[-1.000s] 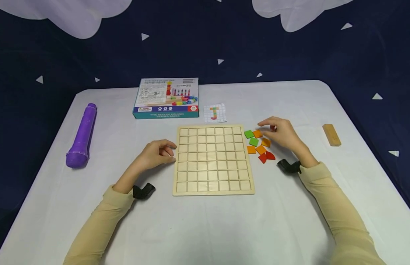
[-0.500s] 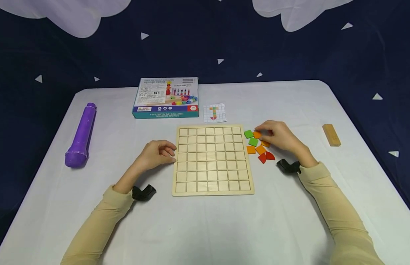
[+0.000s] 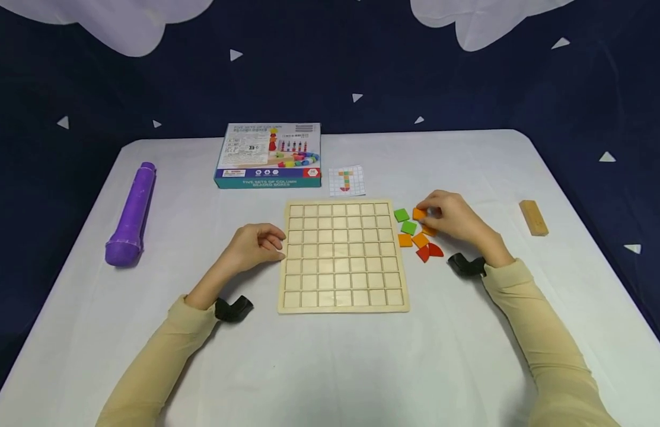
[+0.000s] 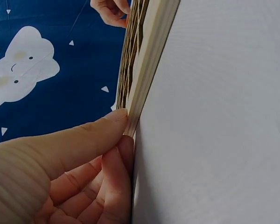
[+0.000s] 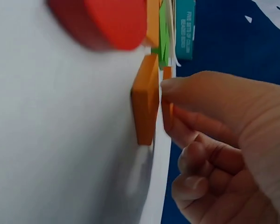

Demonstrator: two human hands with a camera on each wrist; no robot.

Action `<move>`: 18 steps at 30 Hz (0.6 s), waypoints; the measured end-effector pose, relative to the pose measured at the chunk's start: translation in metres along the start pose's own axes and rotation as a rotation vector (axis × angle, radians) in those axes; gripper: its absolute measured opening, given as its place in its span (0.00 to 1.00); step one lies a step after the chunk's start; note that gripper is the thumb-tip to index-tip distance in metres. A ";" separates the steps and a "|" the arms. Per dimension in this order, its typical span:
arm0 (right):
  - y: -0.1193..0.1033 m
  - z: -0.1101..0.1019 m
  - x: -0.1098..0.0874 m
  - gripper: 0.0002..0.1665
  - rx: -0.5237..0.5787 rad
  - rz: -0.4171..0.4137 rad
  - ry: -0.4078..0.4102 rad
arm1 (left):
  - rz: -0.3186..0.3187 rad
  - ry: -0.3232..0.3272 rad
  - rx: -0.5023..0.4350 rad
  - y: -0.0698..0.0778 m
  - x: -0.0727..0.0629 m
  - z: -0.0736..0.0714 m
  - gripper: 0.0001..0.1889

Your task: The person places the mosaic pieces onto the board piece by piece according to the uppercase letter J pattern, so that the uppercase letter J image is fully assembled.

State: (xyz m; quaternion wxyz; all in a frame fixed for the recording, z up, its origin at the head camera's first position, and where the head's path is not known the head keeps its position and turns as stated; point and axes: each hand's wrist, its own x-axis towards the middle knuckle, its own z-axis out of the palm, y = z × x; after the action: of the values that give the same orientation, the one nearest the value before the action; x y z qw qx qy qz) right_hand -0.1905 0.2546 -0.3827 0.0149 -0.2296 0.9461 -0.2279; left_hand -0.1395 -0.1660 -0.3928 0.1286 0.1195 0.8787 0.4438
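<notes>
A square wooden grid board [image 3: 341, 259] lies on the white table. At its left edge rests my left hand [image 3: 253, 248], thumb and fingertips against the side; the left wrist view shows the thumb tip on the board's edge [image 4: 149, 60]. My right hand [image 3: 453, 216] pinches an orange square tile [image 5: 166, 114] between thumb and finger, just above the loose pieces. Around it lie two green tiles [image 3: 408, 228], several orange tiles [image 3: 420, 239] and two red quarter-round pieces [image 3: 435, 250], all right of the board.
Behind the board lies a pattern card [image 3: 347, 181], with a toy box [image 3: 268, 155] to its left. A purple microphone-shaped object [image 3: 131, 214] lies far left, a plain wooden block [image 3: 533, 217] far right.
My right hand has come down onto an orange tile at the back of the pile, pinched it and drawn it slightly right and away from the green tile. The left hand stays at the board.
</notes>
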 end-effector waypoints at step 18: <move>-0.051 0.000 0.017 0.12 0.032 -0.123 0.053 | 0.008 0.008 0.027 0.001 0.000 0.001 0.16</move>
State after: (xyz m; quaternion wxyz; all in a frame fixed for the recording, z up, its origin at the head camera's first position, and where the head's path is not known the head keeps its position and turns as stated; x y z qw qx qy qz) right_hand -0.1836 0.2074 -0.3589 -0.0205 -0.2810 0.9265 -0.2493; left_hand -0.1395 -0.1647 -0.3923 0.1217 0.1232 0.8847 0.4327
